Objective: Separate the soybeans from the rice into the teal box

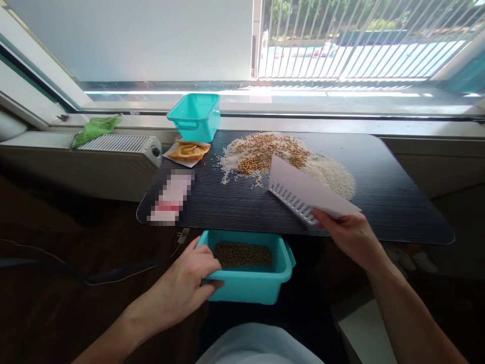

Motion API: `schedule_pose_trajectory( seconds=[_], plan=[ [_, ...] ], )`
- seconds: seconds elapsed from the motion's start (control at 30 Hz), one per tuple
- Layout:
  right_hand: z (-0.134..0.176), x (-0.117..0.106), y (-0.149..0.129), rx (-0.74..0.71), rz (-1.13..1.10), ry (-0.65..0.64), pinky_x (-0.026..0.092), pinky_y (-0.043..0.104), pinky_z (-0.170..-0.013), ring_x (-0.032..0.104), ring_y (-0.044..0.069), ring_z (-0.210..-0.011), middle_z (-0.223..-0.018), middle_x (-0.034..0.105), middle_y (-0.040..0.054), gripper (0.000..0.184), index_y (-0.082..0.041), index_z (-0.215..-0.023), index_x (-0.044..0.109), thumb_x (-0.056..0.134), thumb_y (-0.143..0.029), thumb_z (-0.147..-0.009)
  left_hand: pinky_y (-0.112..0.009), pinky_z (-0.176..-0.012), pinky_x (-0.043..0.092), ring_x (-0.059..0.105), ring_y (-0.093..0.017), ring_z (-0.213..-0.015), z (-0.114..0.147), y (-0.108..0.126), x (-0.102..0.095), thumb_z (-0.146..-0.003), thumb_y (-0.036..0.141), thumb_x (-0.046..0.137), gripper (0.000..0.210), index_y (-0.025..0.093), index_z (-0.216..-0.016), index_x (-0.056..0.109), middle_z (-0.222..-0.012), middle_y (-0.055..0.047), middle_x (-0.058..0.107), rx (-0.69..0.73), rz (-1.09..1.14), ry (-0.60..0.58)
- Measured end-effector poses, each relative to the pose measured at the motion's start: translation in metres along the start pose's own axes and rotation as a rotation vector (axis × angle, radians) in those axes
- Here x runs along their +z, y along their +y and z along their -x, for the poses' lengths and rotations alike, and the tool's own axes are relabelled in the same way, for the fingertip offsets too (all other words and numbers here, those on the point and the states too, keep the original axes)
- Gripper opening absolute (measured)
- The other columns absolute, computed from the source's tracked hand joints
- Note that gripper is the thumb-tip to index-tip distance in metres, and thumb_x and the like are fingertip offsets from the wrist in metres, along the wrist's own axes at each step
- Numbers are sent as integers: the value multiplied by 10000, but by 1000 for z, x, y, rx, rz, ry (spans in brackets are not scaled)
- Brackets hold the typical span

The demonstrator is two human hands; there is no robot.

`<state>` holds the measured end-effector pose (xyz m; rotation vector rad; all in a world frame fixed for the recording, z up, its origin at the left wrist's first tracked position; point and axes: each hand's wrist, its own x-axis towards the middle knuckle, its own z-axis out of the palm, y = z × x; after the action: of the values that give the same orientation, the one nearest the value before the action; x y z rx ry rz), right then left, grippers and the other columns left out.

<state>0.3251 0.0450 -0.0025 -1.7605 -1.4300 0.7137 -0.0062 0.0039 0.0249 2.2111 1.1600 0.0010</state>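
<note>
My left hand [197, 270] grips the left rim of a turquoise plastic bin [248, 288] just below the table's front edge. Small round brownish-green grains, perhaps dried peas, cover part of its bottom. In my right hand [350, 232] is a white sheet-like piece with a slotted lower side [303, 184], tilted over the tabletop, fingers closed on its near end. Right behind it spreads a heap of white rice [331, 174], with tan chickpea-like grains [269, 146] scattered over its left part. The white piece hides some of the heap.
The dark table [401, 202] stands against the window sill. A second turquoise bin [197, 121] is at its back left, by a folded orange-yellow cloth [187, 150] on white paper. Nearby lies a blurred flat item [172, 197]. A green cloth [98, 129] rests on the radiator [125, 144].
</note>
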Motion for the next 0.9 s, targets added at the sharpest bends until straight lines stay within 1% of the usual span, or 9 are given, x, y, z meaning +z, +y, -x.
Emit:
schedule_pose_trajectory(
  seconds=[0.07, 0.13, 0.23, 0.33, 0.43, 0.53, 0.67, 0.8, 0.9],
  plan=[
    [-7, -5, -1, 10, 31, 57, 538, 310, -590, 690, 252, -648, -596, 712, 28, 255, -208, -536, 693, 675, -406, -695, -408, -993, 411, 551, -181, -858, -7, 9, 0, -847, 115, 544, 177, 187, -686, 568, -781, 2, 606, 2, 13, -25],
    [-17, -3, -7, -33, 19, 49, 522, 290, -580, 685, 239, -650, -597, 707, 24, 269, -198, -548, 698, 665, -416, -702, -403, -996, 411, 553, -178, -863, -13, 15, 0, -847, 119, 554, 174, 185, -687, 565, -772, 5, 600, 14, 24, -51],
    [-32, 9, -15, -97, 17, -17, 508, 289, -594, 681, 237, -672, -628, 708, 23, 288, -165, -660, 743, 622, -414, -738, -412, -1042, 374, 553, -173, -892, -16, 19, 1, -849, 115, 553, 169, 184, -695, 555, -781, 11, 598, 21, 27, -71],
    [-45, 18, -17, -140, 30, -61, 508, 294, -627, 686, 246, -738, -718, 733, 27, 304, -146, -794, 767, 597, -397, -764, -404, -1034, 373, 551, -167, -894, -16, 19, 2, -849, 110, 550, 172, 181, -693, 540, -791, 12, 595, 12, 25, -83],
    [-50, 17, -15, -162, 25, -103, 518, 294, -670, 689, 242, -793, -808, 753, 27, 313, -152, -907, 765, 602, -386, -777, -404, -1031, 365, 549, -159, -876, -16, 18, 2, -846, 106, 556, 178, 176, -685, 531, -778, 16, 582, 0, 29, -83],
    [-46, 10, -16, -155, 6, -148, 525, 292, -691, 690, 235, -801, -847, 756, 24, 326, -153, -955, 758, 619, -386, -775, -407, -1030, 359, 549, -159, -873, -16, 17, 1, -846, 104, 558, 174, 175, -688, 536, -777, 16, 581, -5, 39, -89],
    [-41, 6, -21, -145, -8, -156, 518, 285, -685, 685, 230, -793, -841, 749, 27, 333, -142, -958, 754, 628, -382, -766, -398, -1001, 371, 552, -175, -905, -18, 17, -1, -850, 104, 558, 155, 173, -711, 563, -801, 3, 601, -23, 52, -112],
    [-48, 13, -23, -145, -14, -165, 493, 264, -615, 665, 222, -738, -773, 728, 25, 329, -134, -901, 752, 631, -401, -751, -380, -959, 394, 551, -177, -898, -18, 17, -2, -854, 113, 562, 151, 170, -715, 573, -811, -3, 604, -39, 56, -115],
    [-55, 18, -24, -139, 0, -176, 459, 244, -561, 638, 199, -673, -701, 698, 10, 310, -133, -830, 744, 626, -407, -745, -372, -959, 393, 549, -167, -884, -18, 16, -1, -855, 113, 560, 155, 173, -711, 567, -803, 5, 594, -33, 50, -105]
  ],
)
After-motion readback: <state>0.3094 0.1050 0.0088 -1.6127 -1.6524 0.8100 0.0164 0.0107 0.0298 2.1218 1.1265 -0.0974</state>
